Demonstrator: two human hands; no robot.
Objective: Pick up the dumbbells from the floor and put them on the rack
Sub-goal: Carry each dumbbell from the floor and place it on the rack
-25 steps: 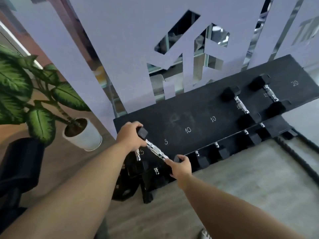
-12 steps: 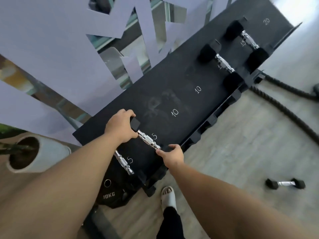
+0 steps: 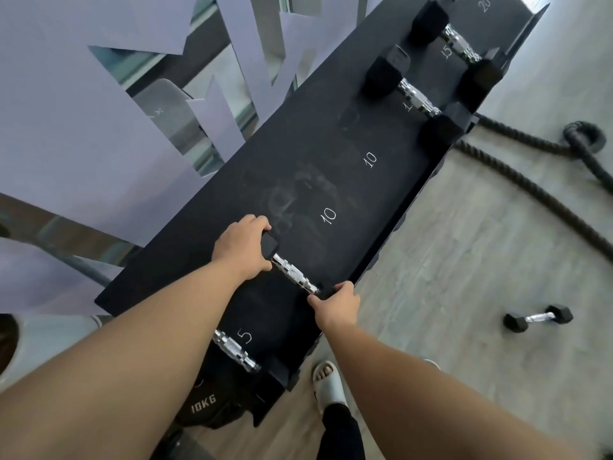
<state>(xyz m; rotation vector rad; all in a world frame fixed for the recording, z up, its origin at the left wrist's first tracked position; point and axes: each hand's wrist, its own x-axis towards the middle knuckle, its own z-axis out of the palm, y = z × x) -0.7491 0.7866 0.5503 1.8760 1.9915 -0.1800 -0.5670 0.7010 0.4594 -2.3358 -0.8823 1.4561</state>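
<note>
Both hands gripped one dumbbell (image 3: 293, 273) by its ends on the rack (image 3: 391, 207): the left hand (image 3: 243, 249) wrapped the far head, the right hand (image 3: 336, 305) the head at the rack's front lip. Best to settle it squarely before letting go. Another dumbbell (image 3: 538, 318) lay on the floor right of the rack.

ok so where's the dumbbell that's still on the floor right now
In the head view, the loose dumbbell lies on the grey floor at the right, apart from the rack, below the coiled black rope and right of the person's right hand.
</note>
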